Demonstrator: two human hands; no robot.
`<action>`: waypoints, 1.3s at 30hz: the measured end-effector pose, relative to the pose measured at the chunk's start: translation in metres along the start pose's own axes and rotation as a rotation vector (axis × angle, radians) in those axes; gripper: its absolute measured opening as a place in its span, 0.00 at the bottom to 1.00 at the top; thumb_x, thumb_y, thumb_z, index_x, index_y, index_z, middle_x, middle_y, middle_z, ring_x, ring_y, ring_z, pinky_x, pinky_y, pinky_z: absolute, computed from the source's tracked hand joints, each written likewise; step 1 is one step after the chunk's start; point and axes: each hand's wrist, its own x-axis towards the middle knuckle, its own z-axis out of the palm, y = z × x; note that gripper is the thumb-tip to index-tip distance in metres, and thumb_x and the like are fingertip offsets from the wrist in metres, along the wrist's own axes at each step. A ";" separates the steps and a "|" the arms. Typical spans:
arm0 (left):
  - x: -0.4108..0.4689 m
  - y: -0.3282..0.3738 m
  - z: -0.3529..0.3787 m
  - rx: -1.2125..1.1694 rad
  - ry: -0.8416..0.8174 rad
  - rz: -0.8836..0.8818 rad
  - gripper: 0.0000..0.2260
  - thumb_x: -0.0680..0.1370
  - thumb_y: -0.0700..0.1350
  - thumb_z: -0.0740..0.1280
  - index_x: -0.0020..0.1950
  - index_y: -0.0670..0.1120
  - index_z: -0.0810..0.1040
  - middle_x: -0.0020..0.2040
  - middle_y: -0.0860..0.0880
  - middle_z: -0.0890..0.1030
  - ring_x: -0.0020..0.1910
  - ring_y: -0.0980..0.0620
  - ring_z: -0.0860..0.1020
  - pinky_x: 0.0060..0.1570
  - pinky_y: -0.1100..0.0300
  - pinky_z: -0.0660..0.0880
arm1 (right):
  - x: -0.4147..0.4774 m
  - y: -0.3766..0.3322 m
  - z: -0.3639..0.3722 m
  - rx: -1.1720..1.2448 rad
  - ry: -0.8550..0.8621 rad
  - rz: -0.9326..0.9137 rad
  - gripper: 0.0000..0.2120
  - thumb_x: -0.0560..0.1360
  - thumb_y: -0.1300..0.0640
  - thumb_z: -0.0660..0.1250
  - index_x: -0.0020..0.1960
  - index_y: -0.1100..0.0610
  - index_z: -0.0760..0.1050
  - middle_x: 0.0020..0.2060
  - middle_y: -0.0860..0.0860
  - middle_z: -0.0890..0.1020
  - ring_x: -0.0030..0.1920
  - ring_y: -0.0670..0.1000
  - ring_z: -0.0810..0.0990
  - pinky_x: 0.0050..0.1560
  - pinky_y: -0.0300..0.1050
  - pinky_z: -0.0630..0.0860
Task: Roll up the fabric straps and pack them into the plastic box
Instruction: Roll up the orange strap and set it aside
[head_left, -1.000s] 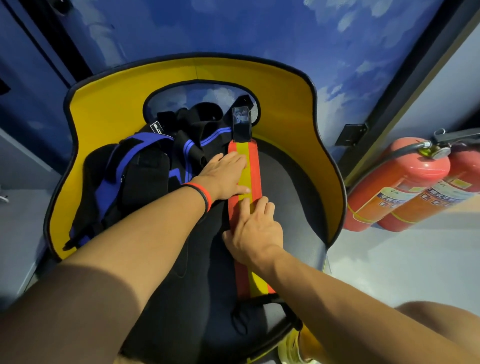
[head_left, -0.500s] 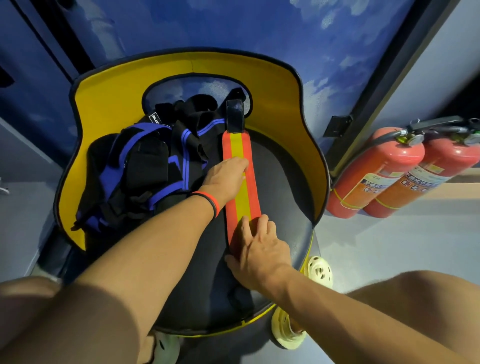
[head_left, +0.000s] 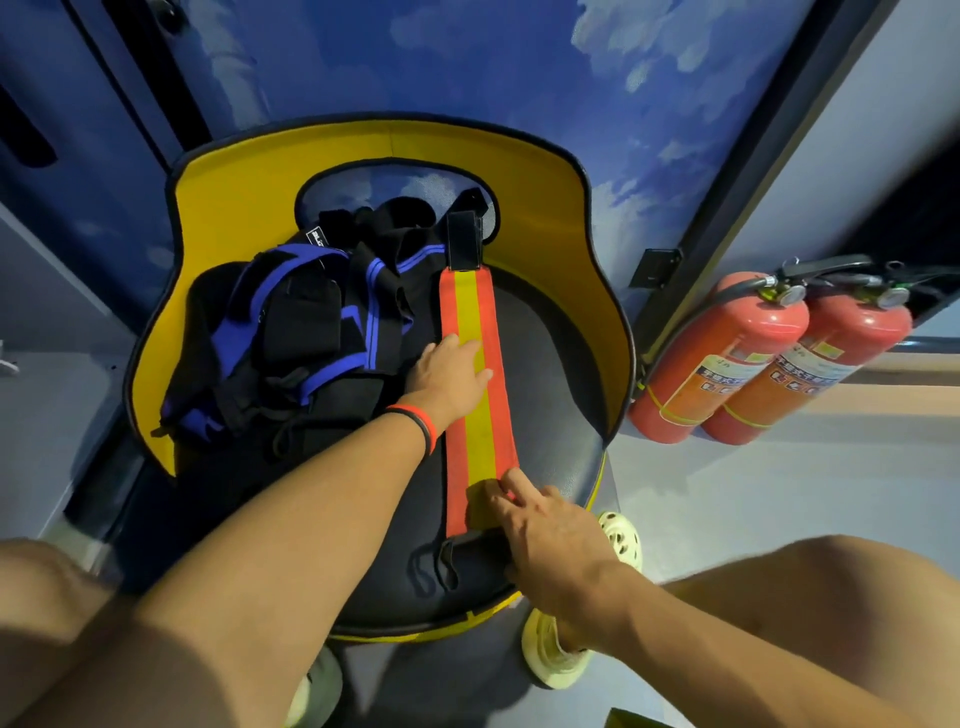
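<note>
An orange strap with a yellow middle stripe lies flat and lengthwise on the dark round seat of a yellow-backed chair. Its far end carries a black hook-and-loop patch. My left hand presses flat on the strap's middle, fingers straight. My right hand sits at the strap's near end, fingertips on the orange edge; whether they pinch it is unclear. A heap of black and blue straps covers the seat's left half. No plastic box is in view.
The chair's yellow backrest curves around the seat's far side. Two red fire extinguishers stand on the floor to the right by a dark door frame. My knees and pale shoes are below the seat's front edge.
My right hand has slid down the strap from its middle to the near end. The left hand has stayed pressed on the strap. The camera has pulled back and the whole strap now shows.
</note>
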 end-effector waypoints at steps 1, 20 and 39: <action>-0.004 -0.004 -0.001 -0.052 0.019 0.003 0.19 0.82 0.54 0.65 0.71 0.49 0.76 0.65 0.46 0.74 0.65 0.41 0.74 0.64 0.46 0.74 | 0.000 0.002 0.003 -0.010 0.038 -0.013 0.25 0.78 0.57 0.68 0.73 0.52 0.66 0.64 0.50 0.64 0.53 0.57 0.75 0.44 0.52 0.79; -0.211 -0.008 0.026 -0.371 0.041 0.036 0.17 0.75 0.51 0.76 0.63 0.55 0.81 0.57 0.59 0.76 0.54 0.55 0.79 0.56 0.58 0.75 | -0.004 0.020 0.033 0.341 0.258 -0.045 0.11 0.82 0.48 0.61 0.58 0.50 0.80 0.48 0.50 0.73 0.46 0.54 0.76 0.49 0.52 0.77; -0.209 -0.026 0.055 -0.072 0.294 0.345 0.14 0.75 0.41 0.77 0.59 0.48 0.85 0.57 0.52 0.84 0.51 0.50 0.82 0.48 0.51 0.82 | -0.010 0.026 0.033 0.255 0.406 -0.049 0.08 0.84 0.52 0.61 0.56 0.47 0.79 0.47 0.47 0.75 0.40 0.52 0.79 0.38 0.48 0.81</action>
